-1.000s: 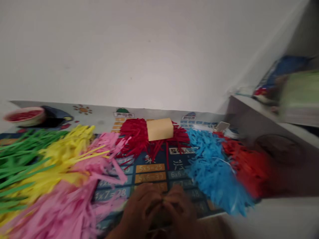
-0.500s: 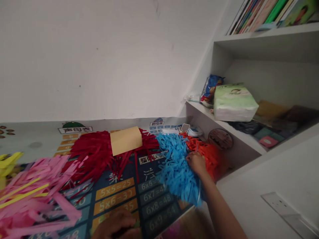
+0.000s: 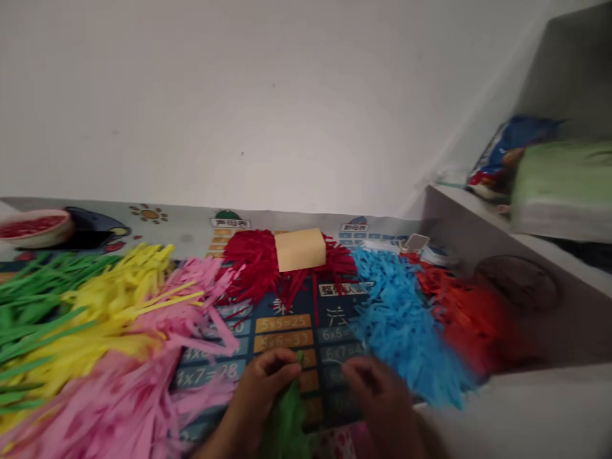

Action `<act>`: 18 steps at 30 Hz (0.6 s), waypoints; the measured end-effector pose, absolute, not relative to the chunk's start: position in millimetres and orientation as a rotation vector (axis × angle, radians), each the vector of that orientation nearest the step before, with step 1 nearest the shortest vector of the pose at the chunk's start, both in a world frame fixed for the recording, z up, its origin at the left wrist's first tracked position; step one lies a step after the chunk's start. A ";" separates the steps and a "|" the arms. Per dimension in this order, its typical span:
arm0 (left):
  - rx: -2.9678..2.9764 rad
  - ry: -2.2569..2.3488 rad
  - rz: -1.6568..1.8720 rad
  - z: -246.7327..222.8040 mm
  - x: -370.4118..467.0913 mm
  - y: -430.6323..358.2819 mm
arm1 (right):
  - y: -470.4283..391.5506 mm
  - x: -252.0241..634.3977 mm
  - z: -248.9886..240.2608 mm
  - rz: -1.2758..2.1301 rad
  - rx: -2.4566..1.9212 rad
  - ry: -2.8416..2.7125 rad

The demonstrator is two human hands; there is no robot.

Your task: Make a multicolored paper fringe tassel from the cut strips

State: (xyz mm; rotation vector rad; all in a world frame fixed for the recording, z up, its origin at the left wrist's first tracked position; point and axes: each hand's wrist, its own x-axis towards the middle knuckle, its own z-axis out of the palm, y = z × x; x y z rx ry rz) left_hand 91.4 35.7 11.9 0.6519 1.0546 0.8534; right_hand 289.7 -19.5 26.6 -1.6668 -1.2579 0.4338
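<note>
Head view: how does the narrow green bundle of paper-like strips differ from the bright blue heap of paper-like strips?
The narrow green bundle of paper-like strips is pinched near its upper end by the left hand; the bright blue heap of paper-like strips lies on the dark printed mat. The green bundle is gathered and slim, while the blue heap spreads loose and wider. Both look made of thin strips.

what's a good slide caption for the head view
Left hand pinching green strips, right hand nearby, between pink strips and blue strips.
</note>
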 end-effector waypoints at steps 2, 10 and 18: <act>0.537 1.014 0.877 12.6 90.6 34.7 | -22.8 248.4 21.9 0.518 -1.607 -1.305; 0.531 0.957 0.913 13.6 76.9 34.1 | -13.2 224.3 16.0 0.621 -1.596 -1.412; 1.222 1.134 0.987 12.7 73.2 24.1 | -6.0 232.2 12.0 0.759 -1.506 -1.537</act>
